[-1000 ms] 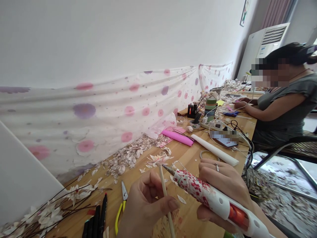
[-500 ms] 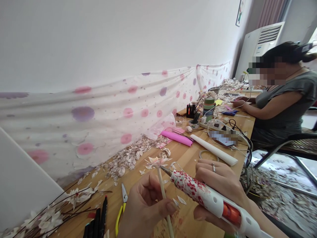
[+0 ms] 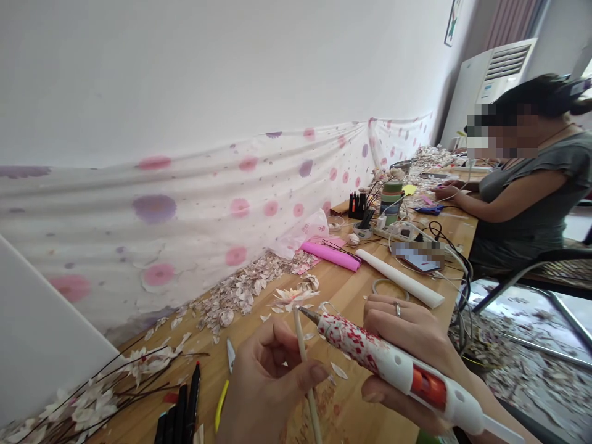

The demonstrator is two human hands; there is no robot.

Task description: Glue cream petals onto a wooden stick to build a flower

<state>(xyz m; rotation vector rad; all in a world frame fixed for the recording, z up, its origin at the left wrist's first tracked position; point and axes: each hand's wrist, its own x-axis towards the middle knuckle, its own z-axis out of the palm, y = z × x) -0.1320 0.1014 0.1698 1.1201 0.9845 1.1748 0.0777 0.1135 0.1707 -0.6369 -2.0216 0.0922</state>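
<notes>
My left hand (image 3: pixel 272 382) pinches a thin pale stick (image 3: pixel 301 342) between thumb and fingers, its top end pointing up and away. In my right hand (image 3: pixel 407 351) is a white hot glue gun (image 3: pixel 361 342) with red specks and an orange part in its body. The metal nozzle (image 3: pixel 309 315) points left, at or very near the stick's top end; whether they touch I cannot tell. Just behind that end lies a pale pink and white flower (image 3: pixel 293 296). Yellow-handled scissors (image 3: pixel 222 401) lie left of my left hand, partly hidden by it.
Dried petals (image 3: pixel 245 283) are heaped along the wall. Black markers (image 3: pixel 182 407) and flower stems (image 3: pixel 139 382) lie front left. Beyond my hands are a pink roll (image 3: pixel 330 256), a white roll (image 3: pixel 400 279), a phone (image 3: pixel 419 256) and cables. A co-worker (image 3: pixel 522 179) sits at the right.
The view has shifted slightly. My left hand has moved a little left, covering more of the scissors. The glue gun has shifted slightly left, its nozzle still by the stick's top.
</notes>
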